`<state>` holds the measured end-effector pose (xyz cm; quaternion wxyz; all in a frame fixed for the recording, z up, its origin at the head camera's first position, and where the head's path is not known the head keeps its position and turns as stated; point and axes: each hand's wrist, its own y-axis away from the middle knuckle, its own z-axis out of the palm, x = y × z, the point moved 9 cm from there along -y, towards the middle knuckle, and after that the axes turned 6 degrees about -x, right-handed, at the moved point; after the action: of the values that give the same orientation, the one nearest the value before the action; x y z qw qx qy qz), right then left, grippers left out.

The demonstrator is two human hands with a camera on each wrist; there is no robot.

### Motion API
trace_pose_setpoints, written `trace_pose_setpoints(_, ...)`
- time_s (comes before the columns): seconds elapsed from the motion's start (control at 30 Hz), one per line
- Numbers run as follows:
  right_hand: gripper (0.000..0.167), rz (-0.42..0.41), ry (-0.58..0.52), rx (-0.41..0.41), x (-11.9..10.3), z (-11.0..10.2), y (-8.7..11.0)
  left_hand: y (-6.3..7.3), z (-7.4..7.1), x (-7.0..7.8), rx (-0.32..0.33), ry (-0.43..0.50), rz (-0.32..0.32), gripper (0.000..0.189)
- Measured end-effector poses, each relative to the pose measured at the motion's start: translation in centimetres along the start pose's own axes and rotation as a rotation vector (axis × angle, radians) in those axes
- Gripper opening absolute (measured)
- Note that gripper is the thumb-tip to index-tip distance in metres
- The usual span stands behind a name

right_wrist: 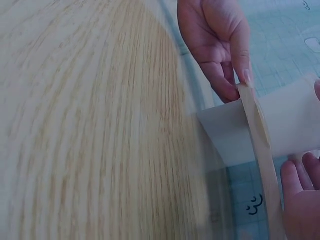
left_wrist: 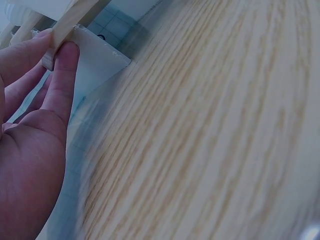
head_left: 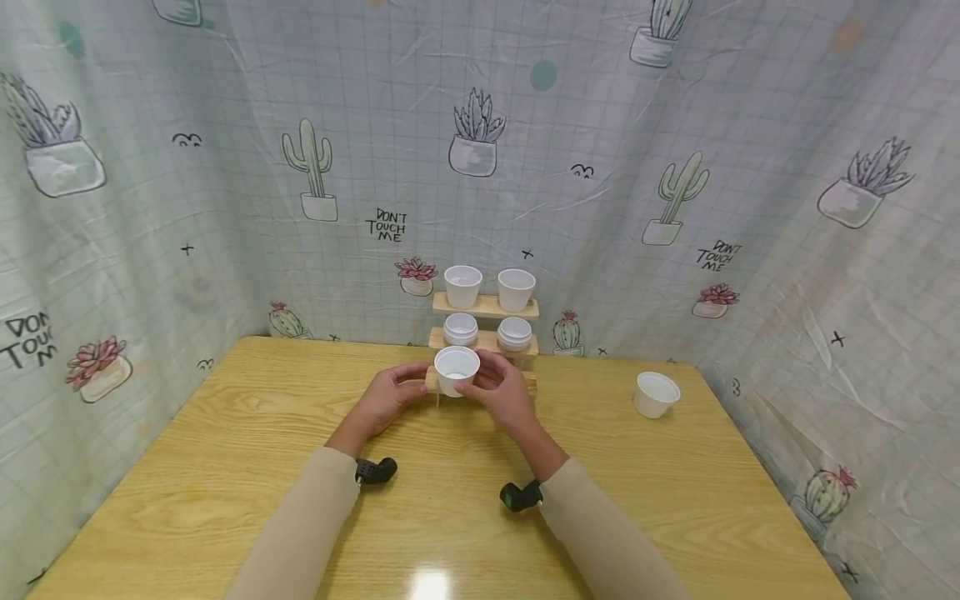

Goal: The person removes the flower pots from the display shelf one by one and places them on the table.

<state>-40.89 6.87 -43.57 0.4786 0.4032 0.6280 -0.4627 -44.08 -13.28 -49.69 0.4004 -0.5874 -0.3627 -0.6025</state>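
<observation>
A white cup [head_left: 456,367] sits in the lowest wooden shelf of a small tiered stand [head_left: 432,379], its tapered lower part projecting below the board. My right hand [head_left: 504,393] holds this cup near the rim, thumb at the front and fingers on the far right side. At the board's left end, my left hand [head_left: 384,400] pinches the wood between thumb and fingers. In the left wrist view that wooden board [left_wrist: 70,25] runs between my thumb and fingertips. The right wrist view shows the cup [right_wrist: 290,117] passing through the board [right_wrist: 260,145].
White cups [head_left: 462,287] stand in pairs on the stand's two upper tiers. Another white cup [head_left: 656,394] rests alone on the wooden table [head_left: 600,500], toward the right. Behind the table hangs a patterned curtain [head_left: 420,167].
</observation>
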Motion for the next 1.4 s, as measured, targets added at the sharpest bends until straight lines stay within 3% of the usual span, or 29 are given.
trace_pose_setpoints(0.23, 0.065, -0.029, -0.025, 0.03, 0.2, -1.1, 1.3, -0.2, -0.2, -0.3, 0.017, -0.003, -0.011, 0.055)
trace_pose_setpoints(0.63, 0.062, -0.045, -0.063, 0.107, 0.9, -4.9, 4.5, -0.1, -0.1, -0.3, 0.002, 0.018, -0.004, 0.057)
trace_pose_setpoints(0.93, 0.053, 0.001, -0.035, 0.207, 1.8, -8.5, 6.7, -0.1, -0.1, -0.2, 0.011, 0.026, -0.006, 0.056)
trace_pose_setpoints(1.4, 0.053, 0.108, -0.005, 0.3, 2.8, -14.0, 9.5, 0.0, -0.1, -0.1, 0.005, -0.004, 0.002, 0.056)
